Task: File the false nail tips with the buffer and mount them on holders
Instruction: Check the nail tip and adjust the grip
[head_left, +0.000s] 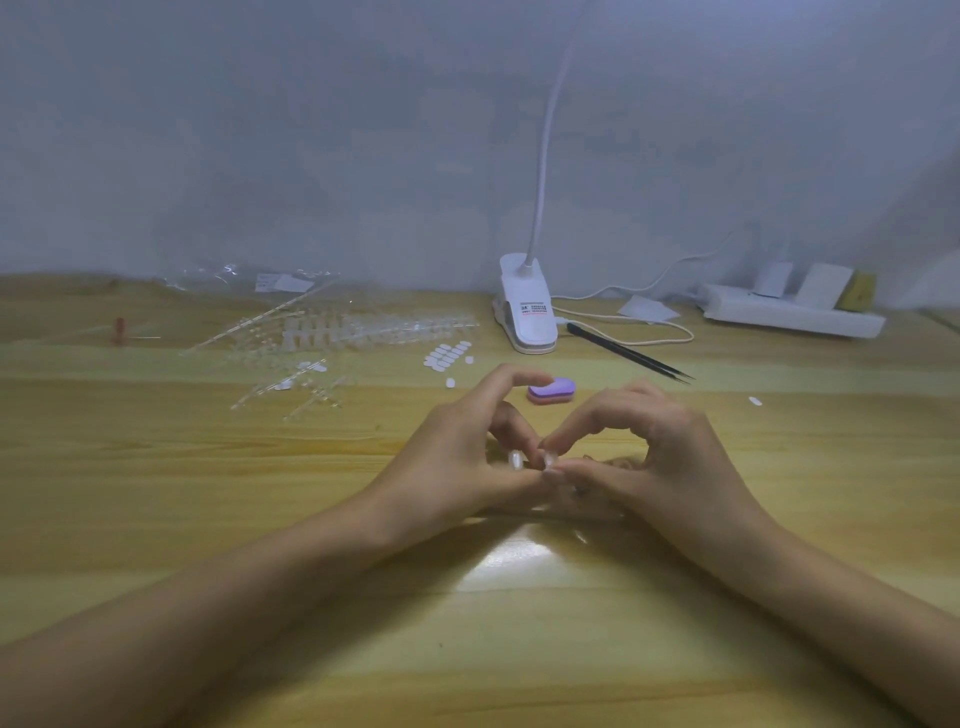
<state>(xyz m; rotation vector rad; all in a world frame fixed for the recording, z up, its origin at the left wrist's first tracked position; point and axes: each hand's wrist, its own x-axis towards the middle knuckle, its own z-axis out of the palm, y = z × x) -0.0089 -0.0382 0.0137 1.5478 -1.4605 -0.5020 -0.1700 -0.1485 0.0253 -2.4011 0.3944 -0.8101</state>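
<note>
Honestly, nothing here is actually readable. The white plastic clip base of the desk lamp has a small printed block on its top face: a couple of dark lines with a thin red line under them, way too blurry to make out any letters. There's also a white paper label lying with the crumpled clear plastic bag by the wall. Same story, just smudges.

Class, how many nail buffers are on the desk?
1. The purple buffer lies on the desk just beyond the left hand and right hand; others may be hidden under them.
</note>
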